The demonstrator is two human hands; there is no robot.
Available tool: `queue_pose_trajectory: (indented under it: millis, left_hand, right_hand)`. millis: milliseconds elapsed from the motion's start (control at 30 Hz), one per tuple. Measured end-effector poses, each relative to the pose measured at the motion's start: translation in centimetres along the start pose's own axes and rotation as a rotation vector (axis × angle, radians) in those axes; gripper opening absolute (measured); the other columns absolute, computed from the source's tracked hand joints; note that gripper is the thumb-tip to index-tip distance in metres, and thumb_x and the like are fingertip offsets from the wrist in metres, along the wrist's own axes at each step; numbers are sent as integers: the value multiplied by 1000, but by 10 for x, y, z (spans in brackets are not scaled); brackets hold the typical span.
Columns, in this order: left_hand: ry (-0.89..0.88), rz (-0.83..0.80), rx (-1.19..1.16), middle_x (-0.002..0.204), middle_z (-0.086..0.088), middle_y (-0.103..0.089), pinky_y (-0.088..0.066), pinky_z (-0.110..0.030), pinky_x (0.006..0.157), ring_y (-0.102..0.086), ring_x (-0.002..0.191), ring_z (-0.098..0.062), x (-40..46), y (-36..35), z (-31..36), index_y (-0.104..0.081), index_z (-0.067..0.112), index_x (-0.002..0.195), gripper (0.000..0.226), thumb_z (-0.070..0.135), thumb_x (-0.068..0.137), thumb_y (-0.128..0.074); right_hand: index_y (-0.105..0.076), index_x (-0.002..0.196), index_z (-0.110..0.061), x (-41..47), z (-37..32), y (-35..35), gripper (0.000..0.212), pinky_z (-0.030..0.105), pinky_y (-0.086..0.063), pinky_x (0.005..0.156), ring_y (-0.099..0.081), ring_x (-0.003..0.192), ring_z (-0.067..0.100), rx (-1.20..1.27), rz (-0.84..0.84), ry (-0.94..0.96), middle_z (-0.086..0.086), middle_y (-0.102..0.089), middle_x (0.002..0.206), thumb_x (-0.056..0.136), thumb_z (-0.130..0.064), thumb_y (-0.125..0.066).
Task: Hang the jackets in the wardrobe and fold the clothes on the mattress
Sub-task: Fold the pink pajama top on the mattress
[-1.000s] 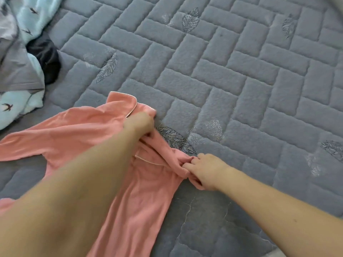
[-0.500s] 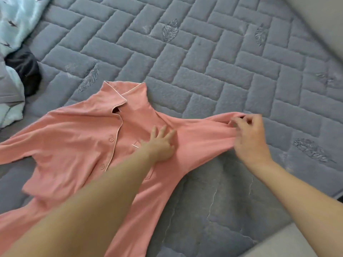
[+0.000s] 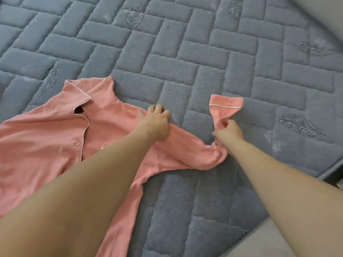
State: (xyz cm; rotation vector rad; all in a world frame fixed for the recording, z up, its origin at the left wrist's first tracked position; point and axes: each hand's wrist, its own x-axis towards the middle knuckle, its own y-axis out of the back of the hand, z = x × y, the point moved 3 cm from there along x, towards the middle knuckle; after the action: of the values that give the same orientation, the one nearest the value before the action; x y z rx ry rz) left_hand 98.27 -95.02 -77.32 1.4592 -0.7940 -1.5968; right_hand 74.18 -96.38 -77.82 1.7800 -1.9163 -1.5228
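Observation:
A pink button-up pyjama shirt (image 3: 46, 138) with white piping lies front up on the grey quilted mattress (image 3: 185, 62), collar toward the far side. My left hand (image 3: 157, 123) rests on the shirt's right shoulder, fingers reaching onto the mattress. My right hand (image 3: 227, 133) grips the sleeve (image 3: 187, 151) near its end. The cuff (image 3: 225, 105) stands bent up beyond my fingers. The shirt's lower part runs under my left forearm and out of view.
The mattress edge (image 3: 330, 173) runs along the right side, with a pale surface (image 3: 259, 243) beyond it at the lower right. Embroidered leaf patterns dot the quilt. A pale wall or headboard (image 3: 326, 12) shows at the top right.
The sleeve has been drawn out to the right and its cuff now bends upward. My left hand slid from the chest up to the shoulder. The clothes pile at the left has left the view.

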Motion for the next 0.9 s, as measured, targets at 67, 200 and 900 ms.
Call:
queue_pose_trajectory:
  millis: [67, 200, 900]
  left_hand:
    - [-38, 60, 118, 130, -10, -44, -16, -55, 116, -37, 130, -33, 4, 4, 8, -57, 18, 118, 31, 24, 92, -42]
    - [-16, 457, -65, 92, -20, -66, -36, -45, 85, -62, 89, -40, 11, 31, 8, -37, 13, 92, 5, 12, 96, -38]
    - [233, -322, 5, 145, 14, 51, 18, -77, 100, 44, 138, -22, 22, -44, 58, 34, 53, 139, 84, 89, 78, -11]
  right_hand:
    - [-62, 116, -4, 11, -7, 13, 31, 35, -49, 82, -65, 99, 29, 216, 79, -42, 13, -66, 109, 90, -20, -62]
    - [-60, 98, -8, 36, -7, 82, 16, 17, -37, 43, -46, 42, 9, 1056, 192, -207, 3, -49, 60, 85, 1, -55]
    - [-48, 127, -24, 71, 85, 135, 51, 28, -36, 106, -41, 122, 24, -576, -236, 417, 4, -27, 132, 81, -8, -62]
